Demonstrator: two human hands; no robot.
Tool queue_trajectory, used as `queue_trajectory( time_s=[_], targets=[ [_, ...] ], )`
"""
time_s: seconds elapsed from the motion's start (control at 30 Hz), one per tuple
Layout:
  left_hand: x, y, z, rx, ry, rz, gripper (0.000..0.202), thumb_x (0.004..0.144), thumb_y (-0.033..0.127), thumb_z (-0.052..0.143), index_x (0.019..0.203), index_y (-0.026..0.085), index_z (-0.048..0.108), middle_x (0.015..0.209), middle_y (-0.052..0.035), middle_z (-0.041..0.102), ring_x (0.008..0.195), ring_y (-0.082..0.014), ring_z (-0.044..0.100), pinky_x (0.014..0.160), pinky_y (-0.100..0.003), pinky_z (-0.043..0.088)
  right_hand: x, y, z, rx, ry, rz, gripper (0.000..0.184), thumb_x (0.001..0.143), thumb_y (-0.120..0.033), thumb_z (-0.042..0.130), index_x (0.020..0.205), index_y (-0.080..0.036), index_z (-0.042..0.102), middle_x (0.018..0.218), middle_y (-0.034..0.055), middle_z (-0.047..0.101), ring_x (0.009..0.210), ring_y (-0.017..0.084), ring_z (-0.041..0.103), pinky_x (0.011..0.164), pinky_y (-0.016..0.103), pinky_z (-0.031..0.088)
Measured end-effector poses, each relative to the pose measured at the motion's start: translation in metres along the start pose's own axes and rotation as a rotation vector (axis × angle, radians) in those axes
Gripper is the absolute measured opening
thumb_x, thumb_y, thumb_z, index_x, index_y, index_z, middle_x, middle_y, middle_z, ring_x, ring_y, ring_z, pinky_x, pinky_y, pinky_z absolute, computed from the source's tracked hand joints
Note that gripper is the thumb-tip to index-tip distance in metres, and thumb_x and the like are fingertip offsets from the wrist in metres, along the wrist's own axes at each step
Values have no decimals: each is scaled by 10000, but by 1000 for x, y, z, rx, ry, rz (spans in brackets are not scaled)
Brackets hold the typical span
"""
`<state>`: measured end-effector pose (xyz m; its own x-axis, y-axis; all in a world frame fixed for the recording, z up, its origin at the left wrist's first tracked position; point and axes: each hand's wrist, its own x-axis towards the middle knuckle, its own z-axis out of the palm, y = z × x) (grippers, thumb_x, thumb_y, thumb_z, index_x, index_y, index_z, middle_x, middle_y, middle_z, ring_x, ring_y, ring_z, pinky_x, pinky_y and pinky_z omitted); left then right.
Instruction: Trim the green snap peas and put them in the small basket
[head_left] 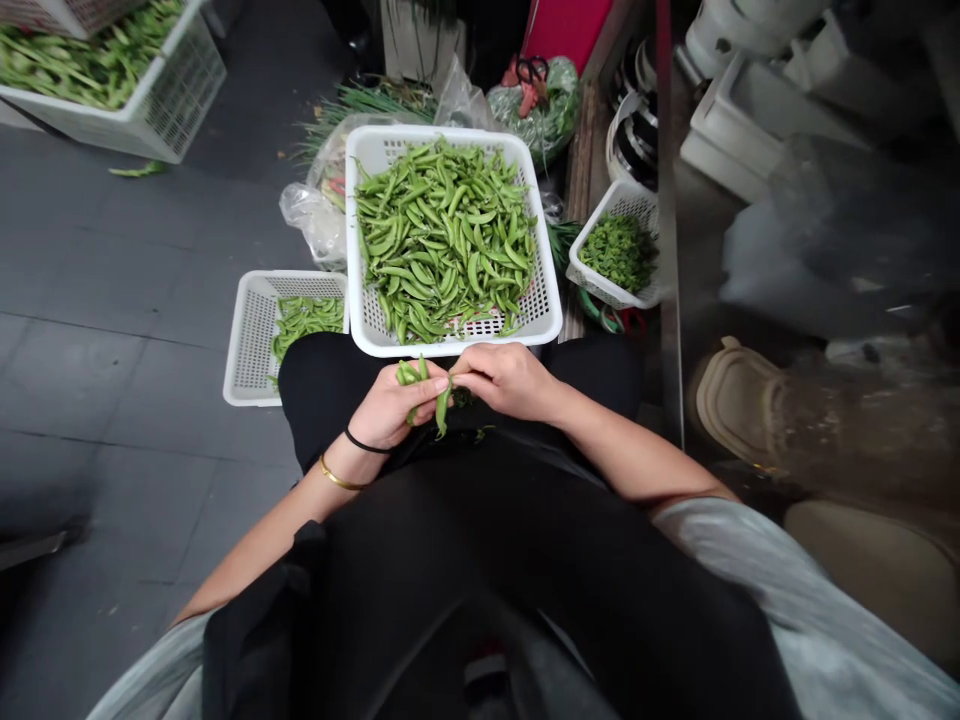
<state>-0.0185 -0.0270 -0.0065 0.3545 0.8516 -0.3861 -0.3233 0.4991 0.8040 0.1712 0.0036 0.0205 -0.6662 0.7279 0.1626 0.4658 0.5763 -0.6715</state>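
Several green pea pods are gripped in my left hand, which wears a black band and a gold bracelet at the wrist. My right hand meets it from the other side, thumb and forefinger pinched at the edge of one pod. Just beyond both hands, a large white basket is heaped with pea pods. To the left on the floor stands a smaller white basket with more pods in it, partly hidden behind my knee.
A crate of green vegetables stands at the upper left. On the right are a small basket of leafy greens and a metal shelf edge. Plastic bags and greens lie around the large basket.
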Motion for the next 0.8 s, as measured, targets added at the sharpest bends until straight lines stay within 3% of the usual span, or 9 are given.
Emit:
queue_trajectory(
  time_s=[0.1,0.2,0.3,0.43,0.5,0.6,0.67,0.73,0.8],
  targets=[
    [0,-4,3,26,-7,23,233,635,259,790,733,86,669,484,-19,575,353,-35,362,350,-165,266,-1,-4,4,38,-21,21,146,878,-209,543,753,-158,599,663,-13,628,600,92,546,595,197,377],
    [0,-5,6,-35,1,1,225,638,254,785,718,93,650,456,7,530,350,-36,349,345,-163,242,-4,-10,13,-200,71,26,222,901,-251,488,729,-151,586,690,28,632,610,114,538,577,222,347],
    [1,-3,6,-118,113,45,217,654,255,770,713,107,624,442,40,468,356,-40,346,345,-161,234,-14,-11,10,-359,192,42,288,932,-263,415,738,-143,592,709,61,637,643,135,553,593,246,351],
    [1,0,2,-49,325,249,227,646,246,773,744,123,609,455,47,486,353,-54,369,338,-175,256,-30,-3,-22,-199,178,104,206,902,-253,485,756,-155,593,695,25,619,633,114,551,617,222,392],
    [0,-2,1,51,370,327,221,662,255,767,760,132,611,447,52,483,353,-62,378,341,-181,268,-33,-1,-32,-114,101,164,156,860,-308,567,895,-160,604,753,11,626,612,100,544,596,212,395],
    [-5,-2,1,254,343,388,185,728,288,720,804,144,633,454,51,487,363,-68,390,362,-190,295,-27,-2,-23,-79,-30,169,407,833,-396,610,1151,-156,531,972,54,644,669,106,574,600,218,389],
    [-10,4,1,498,341,471,162,770,298,678,836,151,658,558,8,584,436,-86,477,426,-204,378,-20,-3,-6,-156,-132,131,283,908,-369,504,1063,-142,573,933,67,654,685,119,575,598,230,359],
    [-18,13,0,819,322,614,156,789,286,651,874,160,682,783,-58,684,645,-138,610,594,-245,484,-14,-3,7,-249,-225,56,275,958,-309,401,879,-142,605,794,54,650,652,124,556,576,241,313],
    [-24,23,0,1116,184,701,154,797,270,632,896,170,695,940,-89,699,851,-191,642,755,-297,503,-12,-3,12,-298,-254,-53,310,963,-295,385,789,-145,594,727,44,634,616,119,534,559,249,280]
  ],
)
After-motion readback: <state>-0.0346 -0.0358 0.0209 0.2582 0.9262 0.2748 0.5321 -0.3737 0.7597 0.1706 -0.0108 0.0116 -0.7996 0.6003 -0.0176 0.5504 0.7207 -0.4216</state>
